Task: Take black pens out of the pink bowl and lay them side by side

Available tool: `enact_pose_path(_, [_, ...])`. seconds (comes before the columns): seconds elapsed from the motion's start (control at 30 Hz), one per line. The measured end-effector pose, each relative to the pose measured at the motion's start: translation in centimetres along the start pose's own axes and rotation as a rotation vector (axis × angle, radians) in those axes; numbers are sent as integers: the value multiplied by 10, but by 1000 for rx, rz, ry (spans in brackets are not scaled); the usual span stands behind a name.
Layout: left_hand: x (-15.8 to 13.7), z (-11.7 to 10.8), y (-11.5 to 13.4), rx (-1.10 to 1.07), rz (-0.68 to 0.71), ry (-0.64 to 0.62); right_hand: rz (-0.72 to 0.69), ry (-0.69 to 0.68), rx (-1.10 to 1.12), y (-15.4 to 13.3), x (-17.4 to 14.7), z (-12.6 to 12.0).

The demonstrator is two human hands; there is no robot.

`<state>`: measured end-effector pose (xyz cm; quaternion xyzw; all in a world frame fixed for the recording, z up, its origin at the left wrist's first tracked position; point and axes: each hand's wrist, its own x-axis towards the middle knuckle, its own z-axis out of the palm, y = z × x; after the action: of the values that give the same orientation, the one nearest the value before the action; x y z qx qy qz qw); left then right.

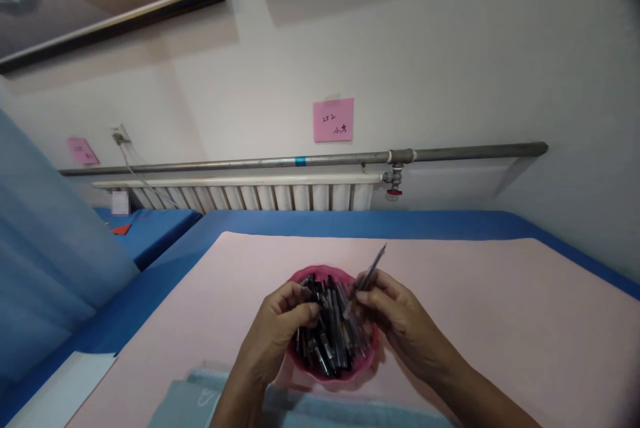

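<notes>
A pink bowl [333, 381] with a wavy rim holds many black and clear pen parts [330, 328]. My right hand [395, 311] is over the bowl's right side, pinching a slim clear pen [373, 269] whose pointed end slants up and to the right. Over the left side, my left hand [280, 321] is closed in a pinch between thumb and forefinger. Something small and dark may sit in that pinch, but I cannot make it out. The bowl stands on a pink sheet.
The pink sheet [475, 308] covers a blue padded table [350, 223]. Light-blue cloth [320, 408] lies along the near edge, and white paper [70, 388] at lower left. A blue curtain [45, 248] hangs left. Behind are a radiator [280, 196] and a pipe [460, 153].
</notes>
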<state>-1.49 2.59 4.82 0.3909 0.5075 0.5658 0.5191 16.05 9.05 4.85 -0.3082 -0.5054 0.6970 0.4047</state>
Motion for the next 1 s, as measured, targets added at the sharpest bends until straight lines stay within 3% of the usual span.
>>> enact_pose_path(0.2, [1,1,-4,-138,-39,-67,-32,14,124,-7,-10,13])
enact_pose_path(0.57, [-7,16,-1,-85,-134,-247,17,-26,149,3,-12,18])
enact_pose_path(0.83, [-2,13,-3,-317,-91,-49,-66,48,191,-7,-18,21])
enact_pose_path(1.0, [-2,21,-3,-437,-132,-46,-102,76,168,-4,-19,21])
